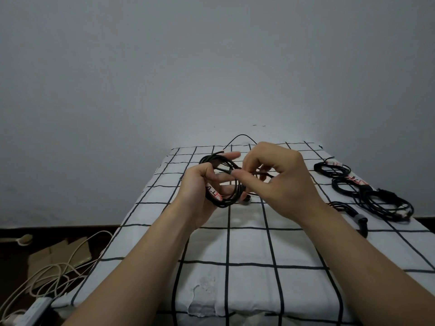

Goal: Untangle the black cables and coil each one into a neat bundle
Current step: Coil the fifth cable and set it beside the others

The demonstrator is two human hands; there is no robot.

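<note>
White tag [213, 193] on the black cable [227, 203] in mid-air: dark and red characters are noted, none legible. White tags [356, 180] on the coiled cables [379, 205] at the right: red marks, unreadable.

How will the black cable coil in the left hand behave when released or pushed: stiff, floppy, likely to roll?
Probably floppy: the left hand's grip holds the loops of the black cable coil together. Somewhat springy, likely: a loose end arches up unsupported. Unlikely to roll: the finished bundles lie flat on the checked cloth.
</note>
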